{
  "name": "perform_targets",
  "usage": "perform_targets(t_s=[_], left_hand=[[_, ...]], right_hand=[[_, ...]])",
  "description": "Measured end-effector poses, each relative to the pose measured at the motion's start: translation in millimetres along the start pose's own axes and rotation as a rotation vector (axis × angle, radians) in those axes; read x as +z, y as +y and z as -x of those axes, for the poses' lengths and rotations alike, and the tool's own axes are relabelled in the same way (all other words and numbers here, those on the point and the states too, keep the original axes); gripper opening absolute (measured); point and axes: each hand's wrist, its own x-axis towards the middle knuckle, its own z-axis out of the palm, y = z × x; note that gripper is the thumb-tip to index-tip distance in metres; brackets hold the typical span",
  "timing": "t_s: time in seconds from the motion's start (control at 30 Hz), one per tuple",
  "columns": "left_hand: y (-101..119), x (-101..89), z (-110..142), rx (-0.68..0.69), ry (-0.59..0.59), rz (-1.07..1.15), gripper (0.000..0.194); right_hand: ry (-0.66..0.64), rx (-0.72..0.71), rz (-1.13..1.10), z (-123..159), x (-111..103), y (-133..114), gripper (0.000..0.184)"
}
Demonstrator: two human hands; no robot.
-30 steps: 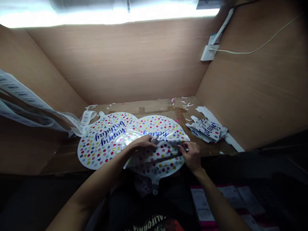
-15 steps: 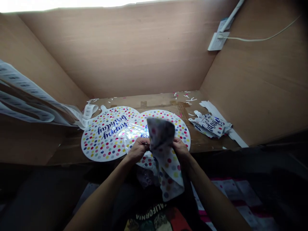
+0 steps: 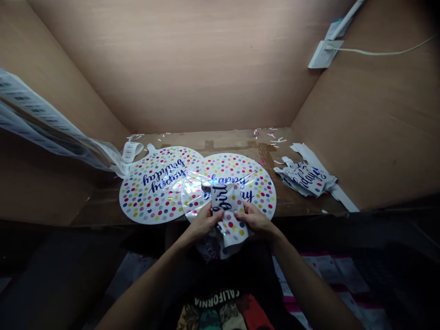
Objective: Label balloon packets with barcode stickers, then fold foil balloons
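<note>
A partly folded foil balloon [image 3: 233, 227], white with coloured dots and dark blue lettering, is held at the bench's front edge. My left hand [image 3: 203, 223] pinches its left side, thumb on top. On its right side my right hand [image 3: 256, 220] grips it the same way. Under and behind it lie two flat round foil balloons: the left one [image 3: 151, 199] reads "happy birthday", and the right one [image 3: 259, 181] is partly covered by the folded balloon and my hands. A crumpled clear plastic bag [image 3: 192, 190] rests between the flat balloons.
Several folded balloons [image 3: 307, 178] are piled at the right beside a white strip [image 3: 345, 199]. Barcode label strips [image 3: 51, 117] hang at the left. A power socket [image 3: 325, 54] with a cord is on the back right wall. Paper scraps [image 3: 271, 136] litter the back.
The balloon in my hands has gone from a loose, hanging fold to a smaller, flatter bundle with its lettering facing up. My hands have come down slightly and closer together.
</note>
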Motion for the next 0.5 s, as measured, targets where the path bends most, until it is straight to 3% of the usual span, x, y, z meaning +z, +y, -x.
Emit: perform_targets(t_s=[0.1, 0.17, 0.23, 0.3, 0.4, 0.5], left_hand=[[2, 0.3, 6, -0.008, -0.117, 0.064, 0.054], [1, -4.5, 9, -0.018, -0.113, 0.06, 0.045], [1, -12.7, 8, 0.0, -0.081, -0.02, 0.026], [2, -20.3, 6, 0.018, -0.07, -0.059, 0.014], [11, -23.1, 3, -0.001, -0.116, -0.036, 0.024], [21, -15.2, 0, 0.156, -0.121, -0.338, 0.021]], right_hand=[[0.003, -0.003, -0.08, 11, 4, 3, 0.047], [-0.012, -0.026, -0.151, 15, 5, 1, 0.046], [-0.003, -0.065, -0.166, 18, 4, -2, 0.032], [0.038, -0.122, -0.117, 19, 2, -6, 0.015], [0.05, -0.215, 0.072, 18, -5, -12, 0.01], [0.098, -0.237, 0.169, 11, -11, -18, 0.007]])
